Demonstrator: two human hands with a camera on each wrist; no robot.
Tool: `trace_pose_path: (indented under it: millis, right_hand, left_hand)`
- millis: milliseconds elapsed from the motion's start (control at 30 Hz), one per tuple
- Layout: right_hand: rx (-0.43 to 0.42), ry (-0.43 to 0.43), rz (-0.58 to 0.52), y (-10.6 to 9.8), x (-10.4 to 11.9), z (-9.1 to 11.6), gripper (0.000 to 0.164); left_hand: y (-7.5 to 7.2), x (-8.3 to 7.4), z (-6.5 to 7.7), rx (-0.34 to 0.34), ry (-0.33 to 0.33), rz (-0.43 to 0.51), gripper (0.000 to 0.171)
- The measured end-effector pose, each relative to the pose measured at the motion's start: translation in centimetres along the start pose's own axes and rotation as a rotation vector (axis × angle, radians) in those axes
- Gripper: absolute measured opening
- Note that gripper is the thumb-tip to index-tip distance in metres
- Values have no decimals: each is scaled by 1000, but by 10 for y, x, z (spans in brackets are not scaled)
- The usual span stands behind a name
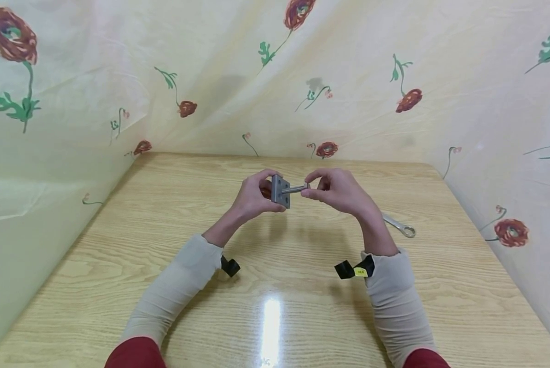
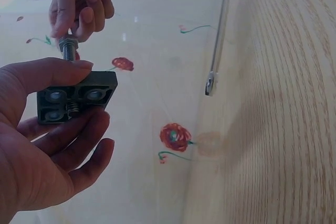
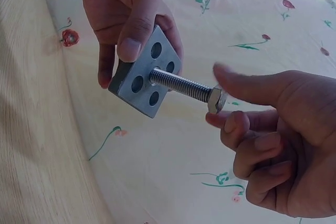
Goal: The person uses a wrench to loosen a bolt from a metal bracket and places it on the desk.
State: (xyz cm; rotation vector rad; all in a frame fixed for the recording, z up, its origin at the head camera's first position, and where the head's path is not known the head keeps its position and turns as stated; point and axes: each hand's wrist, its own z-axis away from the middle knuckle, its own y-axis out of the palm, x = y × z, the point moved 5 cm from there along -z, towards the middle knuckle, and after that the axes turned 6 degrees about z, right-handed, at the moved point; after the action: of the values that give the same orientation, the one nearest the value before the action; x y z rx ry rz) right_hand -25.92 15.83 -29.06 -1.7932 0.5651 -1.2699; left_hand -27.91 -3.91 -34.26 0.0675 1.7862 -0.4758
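My left hand point(image 1: 253, 197) grips a square grey metal plate point(image 1: 280, 191) by its edges, above the table. Holes ring the plate's centre, where a long threaded bolt point(image 3: 181, 85) runs in. Part of the bolt's thread shows on the plate's recessed back side in the left wrist view. At the other end, the thumb and index finger of my right hand point(image 1: 339, 190) are around the hex head point(image 3: 216, 100). In the right wrist view the index finger lies under the head and the thumb is just above it; the other fingers are curled.
A combination wrench point(image 1: 400, 225) lies on the wooden table point(image 1: 302, 286), to the right behind my right forearm. Flower-patterned cloth point(image 1: 238, 102) hangs along the table's back and sides. Black straps with small camera mounts point(image 1: 355, 269) sit at both wrists.
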Motion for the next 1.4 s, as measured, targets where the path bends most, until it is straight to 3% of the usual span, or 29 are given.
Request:
trace_pose_path:
  millis: [533, 700, 867, 1067, 1233, 1400]
  right_hand:
    - [14, 0, 1, 0, 1, 0, 21]
    - [2, -8, -19, 0, 1, 0, 30]
    - [3, -4, -3, 0, -1, -1, 22]
    - [6, 0, -8, 0, 0, 0, 29]
    - [11, -14, 11, 1, 2, 0, 22]
    - [-1, 2, -13, 0, 1, 0, 29]
  left_hand:
    - [0, -1, 1, 6, 10, 2, 66]
    - [0, 0, 1, -1, 8, 2, 66]
    - [0, 0, 0, 1, 11, -2, 66]
    - [-1, -1, 0, -2, 11, 0, 68]
    - [-1, -1, 1, -1, 10, -1, 66]
    - [-1, -1, 1, -6, 21, -2, 66]
